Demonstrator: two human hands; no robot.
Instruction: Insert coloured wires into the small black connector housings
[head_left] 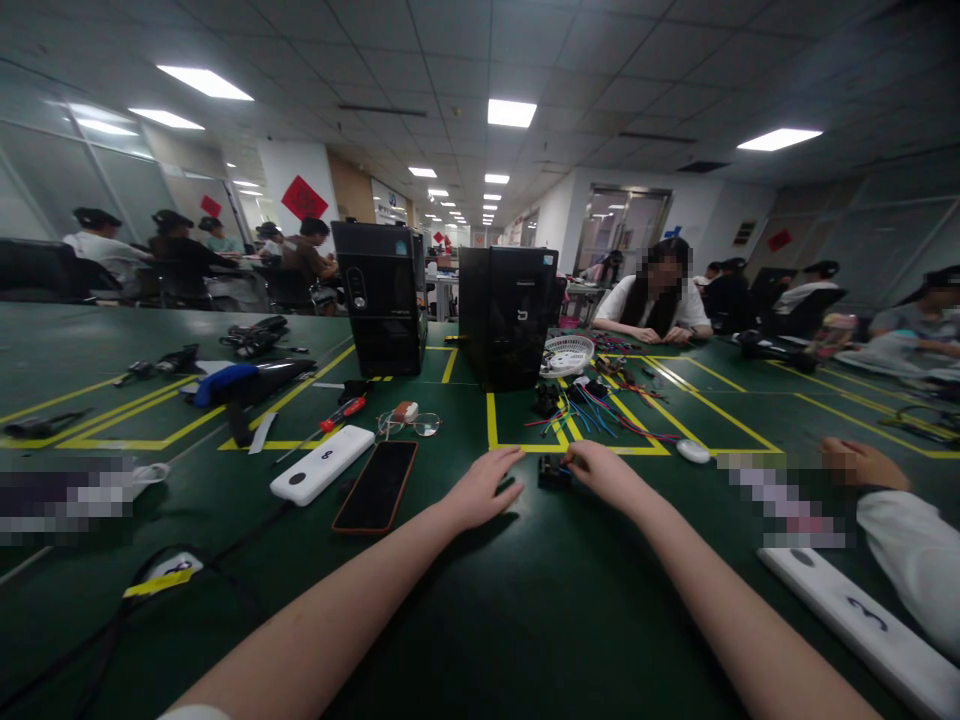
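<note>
A small black block-like part (552,473) lies on the green table in front of me, with a bit of blue at its right side that may be wire. My right hand (600,472) pinches it at that side with bent fingers. To its left my left hand (486,486) hovers low over the table, thumb and fingers apart, holding nothing and not touching the part. Beyond the hands lies a bunch of coloured wires (592,408) with dark connectors. A phone (377,487) in a brown-edged case rests left of my left hand.
Two black computer towers (384,330) (517,320) stand beyond my hands. To the left are a white power bank-like bar (324,465), glasses (426,425) and a red-handled screwdriver (341,413). A white basket (568,355) sits behind the wires. A co-worker's hand (862,464) is at the right.
</note>
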